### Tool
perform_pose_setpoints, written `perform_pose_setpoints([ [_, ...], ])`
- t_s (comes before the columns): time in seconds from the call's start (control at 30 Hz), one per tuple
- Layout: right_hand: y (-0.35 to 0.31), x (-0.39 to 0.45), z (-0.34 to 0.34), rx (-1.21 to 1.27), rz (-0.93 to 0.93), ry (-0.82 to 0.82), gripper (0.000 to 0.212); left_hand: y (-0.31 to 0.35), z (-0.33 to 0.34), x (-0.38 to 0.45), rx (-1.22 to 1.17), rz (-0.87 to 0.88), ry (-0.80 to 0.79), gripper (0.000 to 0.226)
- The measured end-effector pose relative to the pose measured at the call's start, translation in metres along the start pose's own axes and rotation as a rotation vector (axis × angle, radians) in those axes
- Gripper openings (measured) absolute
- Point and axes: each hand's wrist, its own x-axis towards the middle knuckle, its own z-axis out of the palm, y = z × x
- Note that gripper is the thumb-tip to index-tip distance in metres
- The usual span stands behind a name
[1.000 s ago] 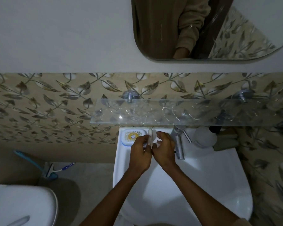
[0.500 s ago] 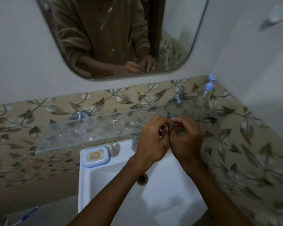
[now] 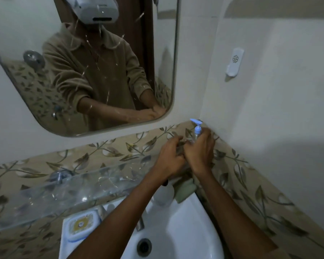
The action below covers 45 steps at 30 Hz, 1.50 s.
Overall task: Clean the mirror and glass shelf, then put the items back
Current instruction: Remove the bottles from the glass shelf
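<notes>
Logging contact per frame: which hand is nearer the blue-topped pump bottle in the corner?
Right. The right hand is against the pump bottle, apparently wrapped around its lower part. The left hand sits just beside it, further from the corner, touching the right hand.

No readable words or numbers anywhere, white wall hook (image 3: pixel 234 61) bearing only a small embossed flower-like emblem, soap box (image 3: pixel 81 225) lid with a yellow label, its print too blurred to read

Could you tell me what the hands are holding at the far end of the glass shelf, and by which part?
The right hand wraps the body of the clear pump bottle, below its blue pump head. The left hand is closed beside it; whether it holds anything cannot be told.
</notes>
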Motion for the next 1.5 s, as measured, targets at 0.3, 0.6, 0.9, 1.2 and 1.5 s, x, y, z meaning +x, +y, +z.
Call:
perform_pose_setpoints([
  [0.3,-0.002,-0.03,-0.006,0.171,-0.119,-0.012,0.03,-0.008,-0.011,-0.023,-0.133,0.033,0.062,0.067],
  [0.6,0.016,-0.151,-0.011,0.333,-0.312,-0.406,0.028,-0.048,-0.043,-0.152,-0.145,-0.088,0.16,0.03],
  [0.9,0.053,-0.239,0.064,0.185,-0.167,-0.875,0.042,-0.145,-0.033,-0.254,-0.176,-0.607,0.195,0.04],
  [1.2,0.031,-0.257,0.139,0.034,0.008,-0.895,0.051,-0.195,-0.037,-0.232,-0.332,-0.726,0.166,0.065],
  [1.5,0.023,-0.243,0.175,-0.01,-0.041,-0.832,0.03,-0.223,-0.046,-0.204,-0.406,-0.731,0.173,0.066],
])
